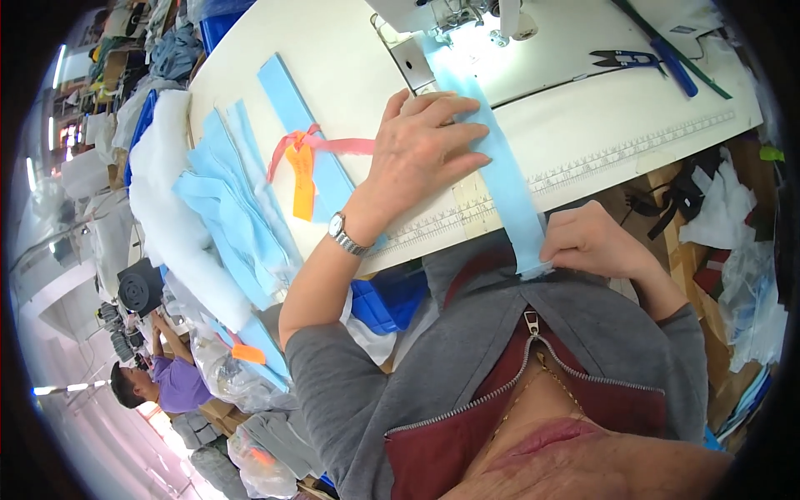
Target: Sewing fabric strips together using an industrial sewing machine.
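A long light-blue fabric strip (506,179) runs from under the lit head of a sewing machine (467,21) across the white table and over its near edge. My left hand (425,150) lies on the table with its fingers stretched onto the strip's left side, just in front of the machine. Below the table edge, my right hand (593,242) pinches the strip near its loose lower end. A folded blue strip bundle (287,96) lies left of my left hand, tied with a pink ribbon (346,147) and bearing an orange tag (302,179).
Loose blue fabric pieces (221,179) and white padding (162,167) cover the table's left side. Thread snips (625,59) and a blue-handled tool (675,68) lie at the far right. A ruler scale (633,150) follows the near edge. Another person (171,379) is off to the left.
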Tool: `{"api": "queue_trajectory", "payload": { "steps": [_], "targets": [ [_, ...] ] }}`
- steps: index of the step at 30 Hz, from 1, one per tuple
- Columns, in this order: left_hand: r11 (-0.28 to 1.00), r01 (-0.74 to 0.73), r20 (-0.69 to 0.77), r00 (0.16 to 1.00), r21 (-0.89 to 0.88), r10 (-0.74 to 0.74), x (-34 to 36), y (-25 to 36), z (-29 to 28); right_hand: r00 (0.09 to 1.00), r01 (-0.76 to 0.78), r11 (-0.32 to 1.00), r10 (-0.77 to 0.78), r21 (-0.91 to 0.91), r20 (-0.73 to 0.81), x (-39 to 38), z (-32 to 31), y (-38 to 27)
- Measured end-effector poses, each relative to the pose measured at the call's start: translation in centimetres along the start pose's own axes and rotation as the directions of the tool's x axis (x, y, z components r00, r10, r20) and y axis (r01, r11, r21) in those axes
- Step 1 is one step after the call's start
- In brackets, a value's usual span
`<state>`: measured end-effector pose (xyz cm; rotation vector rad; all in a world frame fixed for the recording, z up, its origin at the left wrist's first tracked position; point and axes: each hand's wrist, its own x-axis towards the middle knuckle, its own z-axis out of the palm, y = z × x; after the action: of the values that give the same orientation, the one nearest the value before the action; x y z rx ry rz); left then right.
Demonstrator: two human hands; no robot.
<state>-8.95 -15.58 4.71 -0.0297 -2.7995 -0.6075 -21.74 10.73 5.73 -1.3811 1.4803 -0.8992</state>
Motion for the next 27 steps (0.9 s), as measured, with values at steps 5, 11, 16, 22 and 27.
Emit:
{"api": "queue_trajectory", "payload": {
  "steps": [5, 11, 16, 22, 27],
  "targets": [
    [0.999, 0.031, -0.029, 0.999, 0.043, -0.03, 0.8, -0.4, 0.3, 0.994, 0.024, 0.997, -0.031, -0.071, -0.102, 0.6, -0.4, 0.4],
    [0.981, 0.019, 0.003, 1.0, 0.191, -0.02, 0.3, 0.3, 0.3, 0.981, 0.089, 0.978, -0.118, -0.19, -0.152, 0.6, 0.7, 1.1],
    [0.97, -0.136, 0.105, 0.988, 0.203, 0.116, -0.9, 1.6, 0.0, 0.959, 0.151, 0.956, -0.203, -0.25, -0.197, -0.1, 2.0, 1.7],
    [0.966, -0.195, 0.101, 0.979, 0.168, 0.18, -1.5, 1.6, -0.3, 0.895, 0.286, 0.912, -0.364, -0.294, -0.258, -0.1, 3.0, 1.7],
    [0.969, -0.186, 0.048, 0.982, 0.163, 0.18, -1.5, 1.9, 0.2, 0.856, 0.32, 0.87, -0.435, -0.375, -0.279, -0.5, 3.3, 1.7]
  ]
}}
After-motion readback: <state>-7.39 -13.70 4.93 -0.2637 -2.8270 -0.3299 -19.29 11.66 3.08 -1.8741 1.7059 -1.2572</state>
